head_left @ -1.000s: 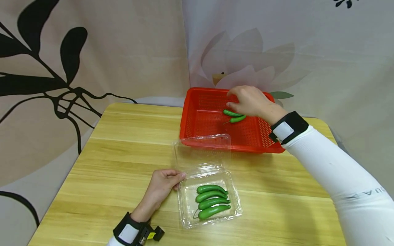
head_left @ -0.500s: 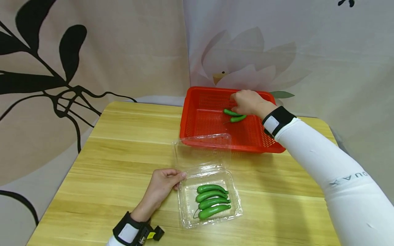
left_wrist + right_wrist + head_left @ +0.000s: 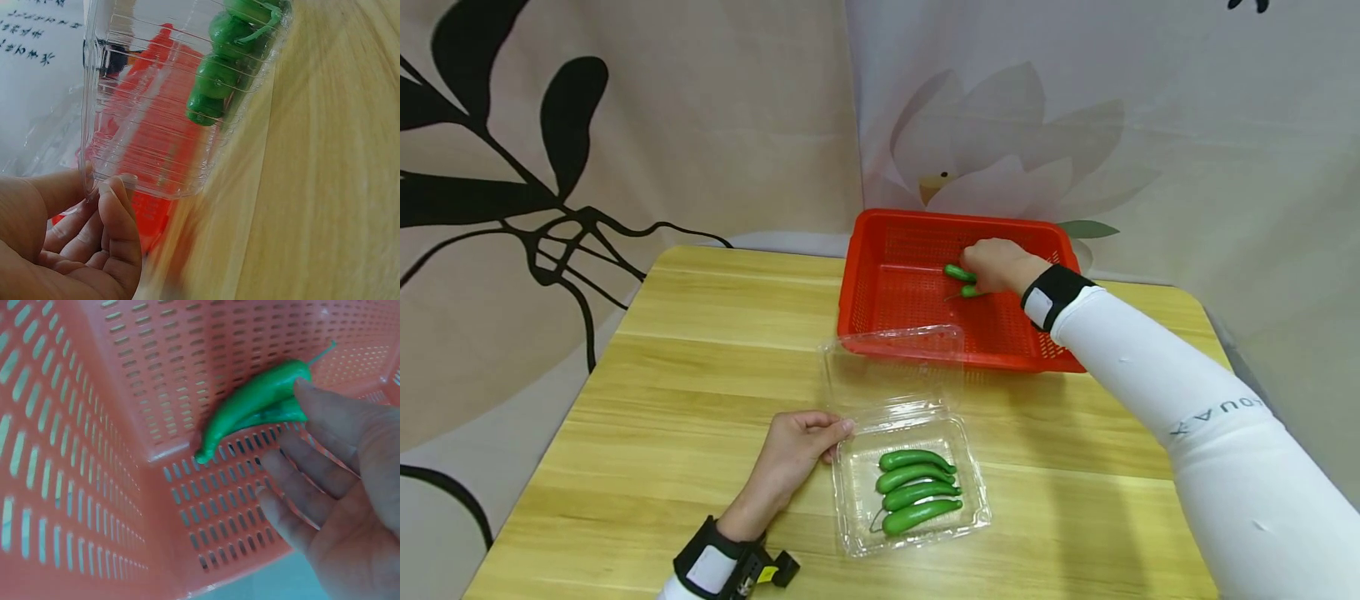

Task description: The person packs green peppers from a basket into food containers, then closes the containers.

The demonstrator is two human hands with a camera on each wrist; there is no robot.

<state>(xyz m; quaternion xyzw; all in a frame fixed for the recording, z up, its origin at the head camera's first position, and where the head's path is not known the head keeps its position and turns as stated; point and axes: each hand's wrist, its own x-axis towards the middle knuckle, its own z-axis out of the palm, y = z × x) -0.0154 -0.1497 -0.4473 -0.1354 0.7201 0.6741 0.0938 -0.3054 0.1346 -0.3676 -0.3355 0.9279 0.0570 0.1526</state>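
With thumb and fingers, my left hand [image 3: 801,450] pinches the left rim of a clear plastic clamshell container [image 3: 848,533], its lid [image 3: 887,367] folded back. Several green peppers [image 3: 917,493] lie side by side in its base; in the left wrist view, the peppers [image 3: 219,78] show through the ridged wall. My right hand [image 3: 1000,265] reaches down into a red plastic basket [image 3: 887,308], over two more green peppers. In the right wrist view, my thumb overlaps the stem end of the nearer pepper [image 3: 256,397], while the other fingers are spread loosely beside the pair.
A wooden table [image 3: 700,400] bears the basket at its back and the container in front, the lid overlapping the basket's front rim in the head view. A printed cloth [image 3: 737,125] hangs right behind the table.
My right hand has moved down and slightly nearer in the basket, over the two peppers, and now covers more of them. My left hand and the container have stayed in place.
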